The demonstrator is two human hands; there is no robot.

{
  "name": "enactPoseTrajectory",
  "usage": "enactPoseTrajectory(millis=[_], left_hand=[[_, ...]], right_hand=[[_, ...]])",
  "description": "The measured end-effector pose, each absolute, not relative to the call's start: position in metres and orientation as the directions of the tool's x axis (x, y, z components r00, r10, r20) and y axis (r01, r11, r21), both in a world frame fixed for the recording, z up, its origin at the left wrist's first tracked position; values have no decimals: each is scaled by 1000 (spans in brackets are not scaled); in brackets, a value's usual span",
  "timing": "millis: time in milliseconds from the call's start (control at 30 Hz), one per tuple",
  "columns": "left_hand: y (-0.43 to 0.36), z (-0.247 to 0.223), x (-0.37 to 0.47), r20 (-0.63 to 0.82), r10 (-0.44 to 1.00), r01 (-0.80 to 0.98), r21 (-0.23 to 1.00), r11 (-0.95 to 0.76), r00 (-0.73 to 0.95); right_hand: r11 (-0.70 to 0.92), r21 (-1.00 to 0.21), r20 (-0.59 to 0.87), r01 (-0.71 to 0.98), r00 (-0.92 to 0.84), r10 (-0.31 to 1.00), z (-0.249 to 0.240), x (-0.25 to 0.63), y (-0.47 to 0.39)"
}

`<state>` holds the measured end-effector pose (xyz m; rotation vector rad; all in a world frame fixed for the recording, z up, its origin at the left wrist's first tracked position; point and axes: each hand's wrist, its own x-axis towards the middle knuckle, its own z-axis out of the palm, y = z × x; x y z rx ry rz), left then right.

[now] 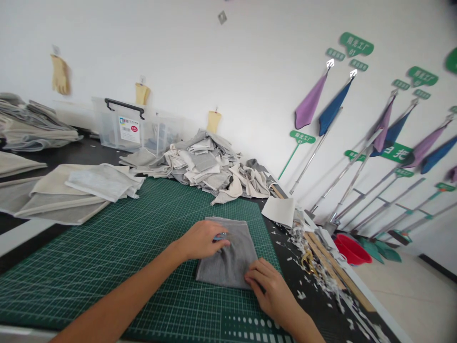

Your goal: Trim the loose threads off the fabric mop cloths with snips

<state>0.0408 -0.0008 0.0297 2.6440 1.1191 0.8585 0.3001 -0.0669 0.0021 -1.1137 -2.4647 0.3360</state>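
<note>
A grey fabric piece [228, 267], roughly rectangular and slightly wrinkled, lies on the green cutting mat [160, 214]. Over its upper part, my left hand [202, 239] is closed around a small blue tool with a metal part [220, 236]; most of it is hidden by the fingers, so its kind is unclear. My right hand [269, 288] is at the cloth's lower right corner, fingers curled onto the edge with the thumb close by, gripping the fabric there.
A heap of grey and beige cloth pieces [203, 162] sits behind the mat, more cloths [78, 188] at left. A clear plastic bin [117, 126] stands by the wall. Gold-handled scissors [307, 262], wooden strips [339, 271] and scraps lie right. A red basin [352, 248] is beyond.
</note>
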Motion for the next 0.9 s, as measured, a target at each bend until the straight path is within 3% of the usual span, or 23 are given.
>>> enactPoseTrajectory(millis=[200,433,567,767,900], left_hand=[[2,26,40,448,706,616,354,-703,548],[3,23,41,462,707,614,362,-701,535],[4,21,41,472,710,612,373,-698,522],[4,22,41,467,715,619,371,-692,520],[3,22,41,469,715,609,385,-694,519]], right_hand=[[566,-470,477,677,-345,808,0,316,-65],[332,-230,681,915,-92,726,32,393,-41],[187,-105,653,977,-74,754,25,449,-24],[-18,51,405,999,-4,914,3,496,-17],[-107,77,442,991,62,895,7,485,-27]])
